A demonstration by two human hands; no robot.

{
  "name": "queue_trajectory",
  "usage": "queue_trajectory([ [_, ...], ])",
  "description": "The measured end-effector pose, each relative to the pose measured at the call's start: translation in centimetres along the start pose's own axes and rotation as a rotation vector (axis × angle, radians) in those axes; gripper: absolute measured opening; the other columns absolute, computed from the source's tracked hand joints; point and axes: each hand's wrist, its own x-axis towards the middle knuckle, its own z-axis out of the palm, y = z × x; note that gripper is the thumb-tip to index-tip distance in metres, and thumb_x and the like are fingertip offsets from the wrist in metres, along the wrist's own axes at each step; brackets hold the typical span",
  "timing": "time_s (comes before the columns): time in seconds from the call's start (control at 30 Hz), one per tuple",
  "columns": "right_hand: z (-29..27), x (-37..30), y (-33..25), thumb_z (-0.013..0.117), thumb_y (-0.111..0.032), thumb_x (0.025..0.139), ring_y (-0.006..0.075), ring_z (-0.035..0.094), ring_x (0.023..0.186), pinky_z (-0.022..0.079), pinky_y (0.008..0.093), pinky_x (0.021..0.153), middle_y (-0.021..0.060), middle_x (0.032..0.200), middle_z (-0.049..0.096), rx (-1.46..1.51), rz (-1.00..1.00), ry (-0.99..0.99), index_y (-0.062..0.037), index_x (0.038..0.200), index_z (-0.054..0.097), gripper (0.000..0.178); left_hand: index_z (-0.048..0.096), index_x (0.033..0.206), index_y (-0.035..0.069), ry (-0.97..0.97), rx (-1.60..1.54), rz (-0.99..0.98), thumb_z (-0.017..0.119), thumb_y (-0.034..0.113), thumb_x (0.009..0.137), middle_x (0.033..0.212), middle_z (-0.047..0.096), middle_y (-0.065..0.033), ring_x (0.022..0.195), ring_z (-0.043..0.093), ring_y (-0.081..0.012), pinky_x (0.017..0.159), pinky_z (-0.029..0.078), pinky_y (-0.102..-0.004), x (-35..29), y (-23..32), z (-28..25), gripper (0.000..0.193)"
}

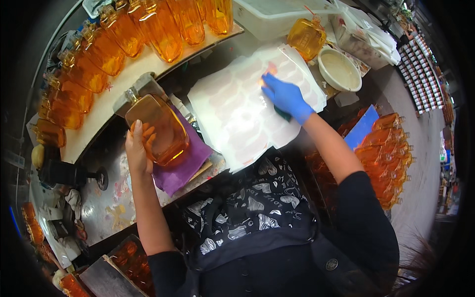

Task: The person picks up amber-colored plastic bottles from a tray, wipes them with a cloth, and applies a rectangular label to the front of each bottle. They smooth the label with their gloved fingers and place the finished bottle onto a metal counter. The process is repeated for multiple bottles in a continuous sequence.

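Note:
My bare left hand grips a flat, wide glass bottle of amber colour by its left side, the thumb on the near face and fingers showing through the glass. The bottle leans over a folded purple cloth, its short neck pointing to the upper left. In a blue glove, my right hand reaches down onto a white sheet printed with rows of faint pale shapes. A dark green pad shows beneath its palm. At the gloved fingertips is a small orange-pink patch, too blurred to name.
Several amber bottles stand along a curved pale shelf at far left. A white bowl of cloudy liquid, another amber bottle and a translucent tub sit at far right. More bottles are packed to my right.

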Motion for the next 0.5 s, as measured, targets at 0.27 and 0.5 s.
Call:
queue_trajectory([
  [0.27, -2.5, -14.8, -4.8, 0.071, -0.041, 0.078, 0.0248, 0.068, 0.073, 0.055, 0.0312, 0.065, 0.0034, 0.130, 0.058, 0.015, -0.223, 0.073, -0.0170, 0.128, 0.059, 0.056, 0.050, 0.114, 0.007, -0.029, -0.043, -0.035, 0.067, 0.035, 0.090, 0.102, 0.056, -0.0070, 0.096, 0.059, -0.0194, 0.083, 0.047, -0.0327, 0.0, 0.1, 0.2, 0.041],
  [0.5, -0.9, -16.0, -6.6, 0.063, -0.013, 0.090, 0.0165, 0.068, 0.091, 0.052, 0.0282, 0.082, 0.0109, 0.103, 0.071, 0.688, 0.135, 0.106, 0.0001, 0.104, 0.070, 0.021, 0.050, 0.113, 0.007, -0.071, -0.129, -0.071, 0.061, 0.041, 0.092, 0.104, 0.056, -0.0091, 0.096, 0.060, -0.0210, 0.081, 0.050, -0.0350, 0.3, 0.6, 0.2, 0.042],
])
